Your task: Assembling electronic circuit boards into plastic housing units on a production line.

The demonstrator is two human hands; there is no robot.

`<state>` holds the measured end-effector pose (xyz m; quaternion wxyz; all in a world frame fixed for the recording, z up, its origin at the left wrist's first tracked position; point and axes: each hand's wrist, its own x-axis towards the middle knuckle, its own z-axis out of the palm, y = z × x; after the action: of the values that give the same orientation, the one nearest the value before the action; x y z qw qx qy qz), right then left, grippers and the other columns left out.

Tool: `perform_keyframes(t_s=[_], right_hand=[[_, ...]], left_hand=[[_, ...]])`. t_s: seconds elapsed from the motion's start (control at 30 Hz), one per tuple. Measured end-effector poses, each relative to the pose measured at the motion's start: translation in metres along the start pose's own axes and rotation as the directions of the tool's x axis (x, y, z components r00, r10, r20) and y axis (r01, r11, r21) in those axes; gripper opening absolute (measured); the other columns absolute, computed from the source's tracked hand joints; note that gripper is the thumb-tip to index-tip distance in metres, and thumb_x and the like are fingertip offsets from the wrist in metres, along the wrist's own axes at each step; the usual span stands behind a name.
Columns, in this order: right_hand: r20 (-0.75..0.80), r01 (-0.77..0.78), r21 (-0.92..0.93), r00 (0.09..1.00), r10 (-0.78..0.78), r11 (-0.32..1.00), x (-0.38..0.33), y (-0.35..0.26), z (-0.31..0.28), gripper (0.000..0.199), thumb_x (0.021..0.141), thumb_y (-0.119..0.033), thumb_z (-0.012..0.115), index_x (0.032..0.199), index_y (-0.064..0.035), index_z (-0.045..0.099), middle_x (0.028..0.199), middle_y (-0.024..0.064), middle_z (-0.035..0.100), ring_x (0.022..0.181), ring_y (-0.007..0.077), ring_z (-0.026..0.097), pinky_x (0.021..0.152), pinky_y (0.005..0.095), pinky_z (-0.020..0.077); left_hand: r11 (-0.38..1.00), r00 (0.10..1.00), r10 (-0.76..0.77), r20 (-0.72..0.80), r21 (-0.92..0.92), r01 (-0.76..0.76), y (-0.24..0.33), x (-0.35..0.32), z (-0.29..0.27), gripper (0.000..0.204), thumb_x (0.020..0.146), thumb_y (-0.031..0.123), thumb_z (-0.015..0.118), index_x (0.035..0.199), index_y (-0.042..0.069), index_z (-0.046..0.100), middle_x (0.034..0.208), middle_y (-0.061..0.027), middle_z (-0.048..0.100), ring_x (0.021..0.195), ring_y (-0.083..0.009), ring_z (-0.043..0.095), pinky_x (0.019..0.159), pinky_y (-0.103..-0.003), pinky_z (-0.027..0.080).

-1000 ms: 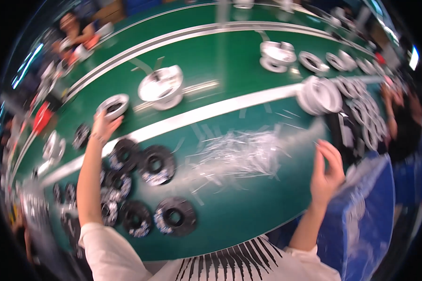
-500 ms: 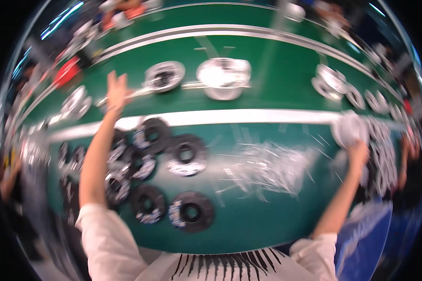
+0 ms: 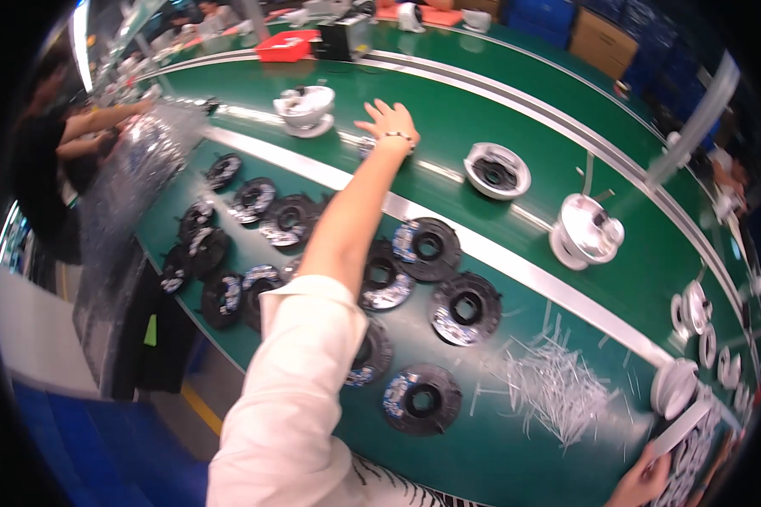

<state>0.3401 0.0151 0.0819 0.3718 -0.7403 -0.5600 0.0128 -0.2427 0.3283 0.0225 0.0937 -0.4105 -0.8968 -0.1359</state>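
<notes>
My left hand (image 3: 391, 124) reaches out over the green conveyor belt (image 3: 435, 101). Its fingers are spread and hold nothing. Just below its palm a small shiny thing (image 3: 366, 146) is partly hidden. The nearest white lamp housing (image 3: 306, 110) stands on the belt to its left; a white housing with a dark inside (image 3: 496, 171) lies to its right. At the lower right my right hand (image 3: 644, 483) grips a pale flat piece (image 3: 683, 428), seen almost edge-on. Beyond it a white round housing (image 3: 675, 389) rests at the table's edge, beside a stack of white rings (image 3: 693, 460).
Several black discs with circuit boards (image 3: 423, 399) cover the left and middle of the green table. A heap of thin clear strips (image 3: 558, 389) lies right of them. A red tray (image 3: 286, 46) stands across the belt. A co-worker's arm (image 3: 101, 122) works at far left beside plastic wrap (image 3: 135, 169).
The view has swung left. My left hand stays stretched over the belt, fingers spread. My right hand has left the white round housing and now holds the pale flat piece.
</notes>
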Motion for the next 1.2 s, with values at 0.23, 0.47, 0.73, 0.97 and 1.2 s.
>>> perform_keyframes(t_s=[0.23, 0.47, 0.73, 0.97, 1.2], right_hand=[[0.259, 0.573, 0.029, 0.787, -0.560, 0.819, -0.107, -0.099, 0.024, 0.016, 0.069, -0.012, 0.066, 0.070, 0.0002, 0.056, 0.060, 0.0148, 0.050, 0.051, 0.0308, 0.048, 0.045, 0.0361, 0.0390], [0.472, 0.620, 0.058, 0.674, -0.568, 0.783, -0.142, -0.093, 0.041, 0.016, 0.064, -0.021, 0.067, 0.064, -0.0069, 0.059, 0.052, 0.0107, 0.051, 0.048, 0.0301, 0.049, 0.046, 0.0375, 0.0397], [0.157, 0.699, 0.125, 0.687, -0.709, 0.705, -0.119, -0.119, 0.040, 0.018, 0.064, -0.019, 0.068, 0.061, -0.0059, 0.056, 0.053, 0.0106, 0.050, 0.049, 0.0299, 0.048, 0.050, 0.0386, 0.0398], [0.537, 0.346, -0.028, 0.796, -0.278, 0.938, -0.119, -0.095, 0.056, 0.102, 0.038, -0.035, 0.080, 0.122, -0.0021, 0.031, 0.132, 0.0200, 0.021, 0.120, 0.0409, 0.019, 0.097, 0.0449, 0.0186], [0.520, 0.147, -0.267, 0.854, 0.014, 0.952, -0.110, -0.070, 0.056, 0.112, 0.040, -0.041, 0.079, 0.130, -0.0071, 0.021, 0.136, 0.0167, 0.016, 0.123, 0.0395, 0.015, 0.093, 0.0579, 0.0170]], left_hand=[[0.940, 0.968, 0.068, 0.241, -0.340, 0.018, -0.037, 0.001, -0.002, 0.043, 0.065, 0.014, 0.063, 0.102, -0.001, 0.047, 0.101, -0.0205, 0.054, 0.096, -0.0330, 0.053, 0.083, -0.036, 0.044], [0.794, 0.990, 0.062, -0.130, -0.595, -0.128, -0.052, -0.036, -0.035, 0.025, 0.062, 0.008, 0.052, 0.086, 0.001, 0.058, 0.087, -0.0193, 0.058, 0.085, -0.0329, 0.055, 0.079, -0.039, 0.043], [0.277, 0.952, 0.275, 0.133, -0.959, 0.054, -0.097, -0.169, -0.136, 0.032, 0.077, 0.006, 0.053, 0.107, -0.002, 0.047, 0.087, -0.0079, 0.058, 0.078, -0.0120, 0.055, 0.063, -0.023, 0.046], [-0.277, 0.908, 0.365, 0.206, -0.907, 0.317, -0.102, -0.290, -0.146, 0.027, 0.082, 0.000, 0.046, 0.108, -0.003, 0.041, 0.099, -0.0102, 0.054, 0.086, -0.0130, 0.056, 0.072, -0.025, 0.049], [-0.370, 0.896, 0.377, 0.236, -0.848, 0.379, -0.085, -0.322, -0.140, 0.028, 0.082, 0.000, 0.048, 0.109, -0.002, 0.041, 0.099, -0.0083, 0.054, 0.087, -0.0108, 0.053, 0.074, -0.023, 0.046]])
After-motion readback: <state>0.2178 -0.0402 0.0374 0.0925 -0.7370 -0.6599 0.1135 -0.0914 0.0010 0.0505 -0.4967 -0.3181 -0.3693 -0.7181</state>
